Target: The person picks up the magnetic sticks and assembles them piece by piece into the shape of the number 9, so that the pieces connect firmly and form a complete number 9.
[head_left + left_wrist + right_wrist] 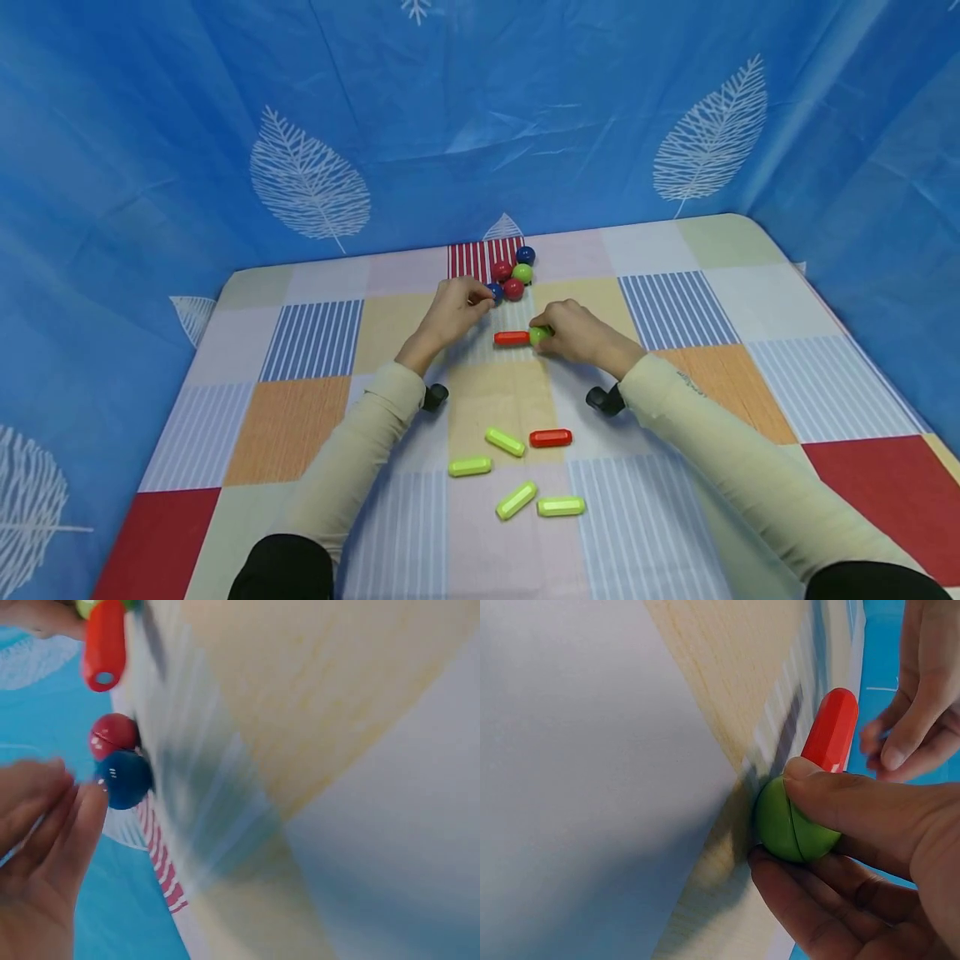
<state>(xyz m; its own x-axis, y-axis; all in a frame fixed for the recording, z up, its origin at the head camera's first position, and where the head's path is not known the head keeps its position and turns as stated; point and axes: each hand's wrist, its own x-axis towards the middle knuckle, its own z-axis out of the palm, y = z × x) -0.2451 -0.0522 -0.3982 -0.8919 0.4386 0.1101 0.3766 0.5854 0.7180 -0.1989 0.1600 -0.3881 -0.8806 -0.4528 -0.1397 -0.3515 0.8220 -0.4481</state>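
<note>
My right hand [581, 333] pinches a green ball [791, 825] between thumb and fingers. A red faceted stick [832, 731] joins the ball and points left, with a hole in its free end in the left wrist view. My left hand [453, 312] is beside a blue ball [124, 780], its fingers fairly straight and close together. Whether its fingertips touch that ball is unclear. The blue ball lies at the near left of a cluster with two red balls [513, 289], another green ball [522, 273] and a second blue ball [526, 255].
Nearer me on the patchwork tablecloth [502, 392] lie a loose red stick [551, 438] and several yellow-green sticks [561, 506]. A blue curtain with white leaf prints [480, 125] hangs behind the table's far edge. Dark wrist cameras [606, 401] sit below both hands.
</note>
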